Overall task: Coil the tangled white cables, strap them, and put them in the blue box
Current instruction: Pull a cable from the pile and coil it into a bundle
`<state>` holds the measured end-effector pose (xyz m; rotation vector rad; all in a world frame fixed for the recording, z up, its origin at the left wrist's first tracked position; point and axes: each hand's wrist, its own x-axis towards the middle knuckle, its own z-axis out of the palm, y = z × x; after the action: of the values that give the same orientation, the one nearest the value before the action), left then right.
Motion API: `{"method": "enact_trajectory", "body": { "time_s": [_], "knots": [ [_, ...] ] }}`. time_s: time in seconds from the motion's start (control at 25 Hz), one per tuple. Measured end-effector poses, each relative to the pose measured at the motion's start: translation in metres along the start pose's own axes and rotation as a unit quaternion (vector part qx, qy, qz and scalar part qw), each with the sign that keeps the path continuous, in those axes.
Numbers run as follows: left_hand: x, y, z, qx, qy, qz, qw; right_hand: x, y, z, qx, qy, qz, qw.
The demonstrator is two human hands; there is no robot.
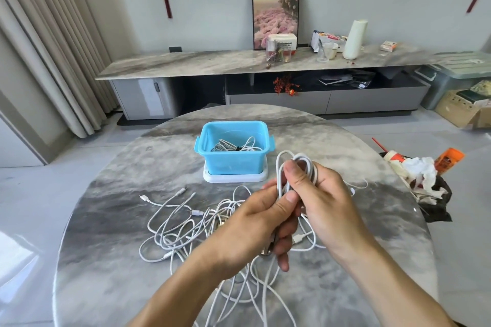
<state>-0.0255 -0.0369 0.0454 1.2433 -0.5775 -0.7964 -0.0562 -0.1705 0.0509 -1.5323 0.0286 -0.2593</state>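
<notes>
White coiled cable (pixel 295 175) stands upright, long axis vertical, clamped by both our hands together: left hand (pixel 255 223) pinching low, right hand (pixel 318 194) gripping its top. Blue box (pixel 233 148) sits just beyond on the worktop (pixel 106 207), slightly left; the tangled cables (pixel 186 225) lie below.

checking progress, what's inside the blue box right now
Inside the blue box lies a coiled white cable with a dark strap around its middle. The near wall hides the box floor, so anything lying lower cannot be seen.
</notes>
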Motion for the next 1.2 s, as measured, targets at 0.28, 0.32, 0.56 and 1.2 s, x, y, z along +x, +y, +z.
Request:
{"method": "enact_trajectory", "body": {
  "time_s": [0.28,0.32,0.56,1.2],
  "knots": [
    [0.0,-0.004,0.013,-0.095,-0.038,-0.034,0.994,0.001,-0.005,-0.007,-0.112,0.11,-0.084,0.984],
    [-0.001,-0.003,0.013,-0.088,-0.037,-0.032,0.995,0.002,-0.004,-0.007,-0.114,0.113,-0.092,0.983],
    [-0.003,-0.011,0.004,-0.112,-0.037,-0.072,0.99,0.003,-0.003,0.004,0.136,-0.01,0.096,0.986],
    [0.007,-0.013,0.028,-0.052,0.068,-0.059,0.995,0.014,-0.005,-0.004,0.111,0.19,0.113,0.969]
  ]
}}
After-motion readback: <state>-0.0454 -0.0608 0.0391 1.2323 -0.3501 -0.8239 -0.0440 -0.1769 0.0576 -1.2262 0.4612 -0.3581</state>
